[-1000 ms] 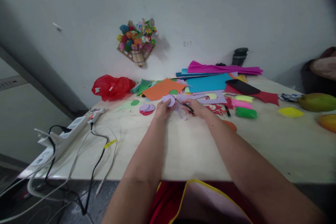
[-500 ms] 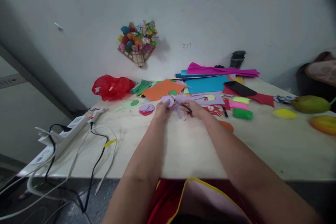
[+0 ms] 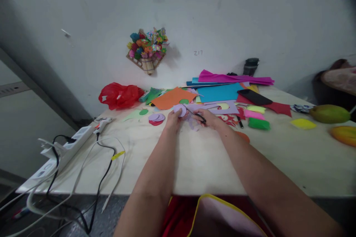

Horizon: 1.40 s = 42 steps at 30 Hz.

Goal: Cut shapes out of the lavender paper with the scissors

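I've got a bare left hand [image 3: 174, 119] and right hand [image 3: 208, 118], left forearm [image 3: 155, 166] and right forearm [image 3: 250, 163] bare down to the frame edge. Small dark spot on the right one, near the wrist. Below, I see a deep red garment [image 3: 178, 214]; thin yellow trim [image 3: 198, 212] curves around a pale, whitish panel [image 3: 222, 216]. Short yellow bit at its left edge too. Can't make out the cut.

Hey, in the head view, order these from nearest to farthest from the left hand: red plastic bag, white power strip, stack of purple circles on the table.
From the left hand, which holds a purple paper circle:
1. Stack of purple circles, just to its left
2. Red plastic bag, farther left, toward the back
3. White power strip, far left
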Tool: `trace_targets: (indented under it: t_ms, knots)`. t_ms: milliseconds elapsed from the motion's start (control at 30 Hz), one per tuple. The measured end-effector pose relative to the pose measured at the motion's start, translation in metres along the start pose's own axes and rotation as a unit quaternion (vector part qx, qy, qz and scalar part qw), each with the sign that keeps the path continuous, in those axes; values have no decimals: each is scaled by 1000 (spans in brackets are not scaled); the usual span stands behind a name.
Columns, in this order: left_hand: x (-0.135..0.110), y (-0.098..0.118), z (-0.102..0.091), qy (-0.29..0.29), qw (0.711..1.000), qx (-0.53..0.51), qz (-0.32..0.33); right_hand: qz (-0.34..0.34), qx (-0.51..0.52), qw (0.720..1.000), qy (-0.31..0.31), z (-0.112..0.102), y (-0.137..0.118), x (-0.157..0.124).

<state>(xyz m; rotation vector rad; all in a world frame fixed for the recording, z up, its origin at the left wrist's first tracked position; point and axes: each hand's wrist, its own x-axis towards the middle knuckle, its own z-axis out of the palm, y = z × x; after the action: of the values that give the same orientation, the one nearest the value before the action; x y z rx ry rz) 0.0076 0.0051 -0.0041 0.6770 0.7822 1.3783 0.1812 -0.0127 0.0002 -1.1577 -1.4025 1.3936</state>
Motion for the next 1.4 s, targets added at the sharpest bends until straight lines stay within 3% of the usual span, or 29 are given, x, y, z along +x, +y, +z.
trace_targets:
  t_ms: [367,767,1167,1400]
  knots:
    - [5,-1,-3,2,1000,14,-9,29,-49,998,32,0,0,1]
    - [3,1,-3,8,1000,-3,-7,52,7,998,43,7,-6,-2]
    - [2,3,-4,1,1000,9,-1,23,-24,999,31,7,-6,-6]
    - [1,7,0,30,999,-8,-16,30,1,999,25,7,-5,-4]
